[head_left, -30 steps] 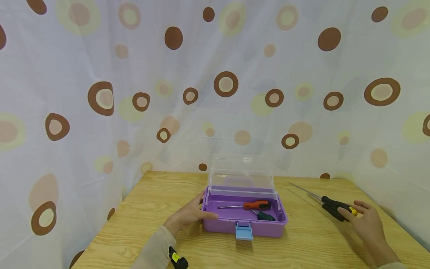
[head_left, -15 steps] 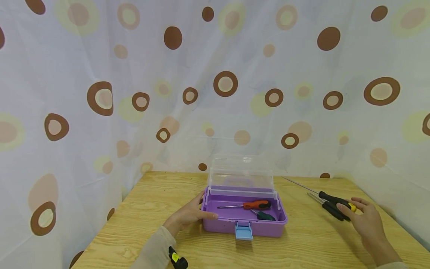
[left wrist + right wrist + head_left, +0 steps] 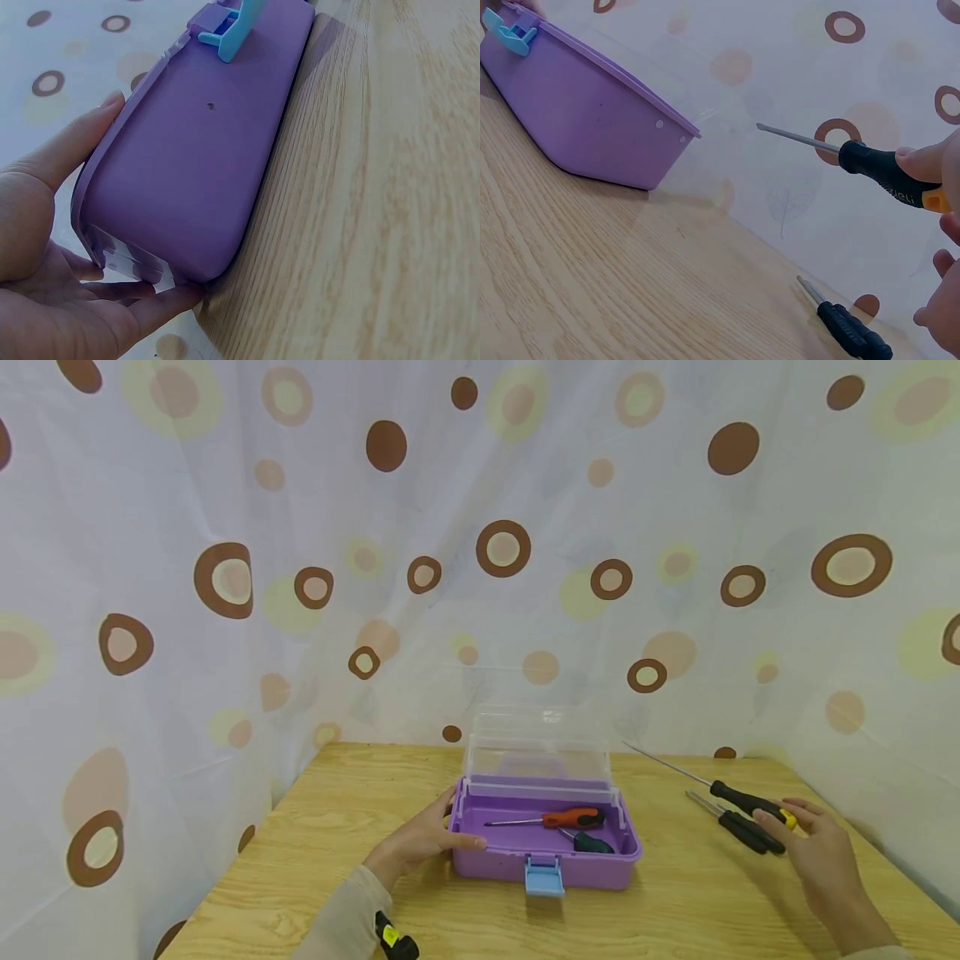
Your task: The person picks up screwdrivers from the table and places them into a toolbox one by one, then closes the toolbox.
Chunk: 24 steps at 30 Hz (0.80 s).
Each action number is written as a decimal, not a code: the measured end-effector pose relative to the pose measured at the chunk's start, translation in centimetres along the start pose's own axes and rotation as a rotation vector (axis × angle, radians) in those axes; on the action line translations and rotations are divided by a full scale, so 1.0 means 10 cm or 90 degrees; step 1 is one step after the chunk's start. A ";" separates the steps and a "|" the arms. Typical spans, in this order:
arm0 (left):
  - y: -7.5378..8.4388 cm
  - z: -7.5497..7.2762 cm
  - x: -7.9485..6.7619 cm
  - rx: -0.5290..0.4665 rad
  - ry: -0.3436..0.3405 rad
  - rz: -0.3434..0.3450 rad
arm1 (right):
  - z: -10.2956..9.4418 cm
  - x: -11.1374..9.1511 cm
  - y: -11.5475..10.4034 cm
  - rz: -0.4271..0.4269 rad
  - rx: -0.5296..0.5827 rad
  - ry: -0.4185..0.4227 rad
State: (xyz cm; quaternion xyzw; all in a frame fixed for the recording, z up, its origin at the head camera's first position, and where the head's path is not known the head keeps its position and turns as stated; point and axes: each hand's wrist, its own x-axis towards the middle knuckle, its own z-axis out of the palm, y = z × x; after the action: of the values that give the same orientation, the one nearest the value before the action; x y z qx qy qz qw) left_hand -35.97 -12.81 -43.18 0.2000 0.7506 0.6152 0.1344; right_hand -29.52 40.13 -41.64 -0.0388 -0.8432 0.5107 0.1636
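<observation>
My left hand [image 3: 423, 839] grips the left end of a purple toolbox [image 3: 585, 872], thumb on the front rim and fingers at the end wall, as the left wrist view also shows. Inside the box lie a red-and-black screwdriver [image 3: 573, 817] and a green-handled screwdriver [image 3: 592, 842]. At the right, my right hand [image 3: 819, 852] holds a black screwdriver with a yellow end [image 3: 746, 799] by its handle, raised above the table, its shaft pointing toward the box side. Below it on the table lies a slim metal tool with black handles [image 3: 742, 832]; its kind is unclear.
The box's clear lid [image 3: 540, 743] stands raised at the back. A light blue latch [image 3: 544, 878] hangs open at the front. The wooden table [image 3: 675, 910] ends at a dotted curtain [image 3: 420, 635] behind and beside it.
My right hand has shifted slightly with the black screwdriver, whose tip has moved left and up, away from the tool on the table. The left hand and toolbox stay in place.
</observation>
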 end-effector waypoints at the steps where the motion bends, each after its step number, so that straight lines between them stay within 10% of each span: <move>1: -0.01 0.00 0.00 -0.001 0.001 -0.001 | 0.00 0.00 0.00 -0.001 0.009 -0.003; 24: 0.00 0.00 0.01 -0.013 -0.002 0.002 | 0.04 -0.10 -0.08 -0.037 0.018 -0.081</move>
State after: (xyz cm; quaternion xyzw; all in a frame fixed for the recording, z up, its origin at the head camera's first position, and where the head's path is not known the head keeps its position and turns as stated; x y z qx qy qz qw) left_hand -36.06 -12.75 -43.15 0.2011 0.7438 0.6226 0.1365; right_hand -28.58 39.18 -41.31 0.0204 -0.8456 0.5187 0.1245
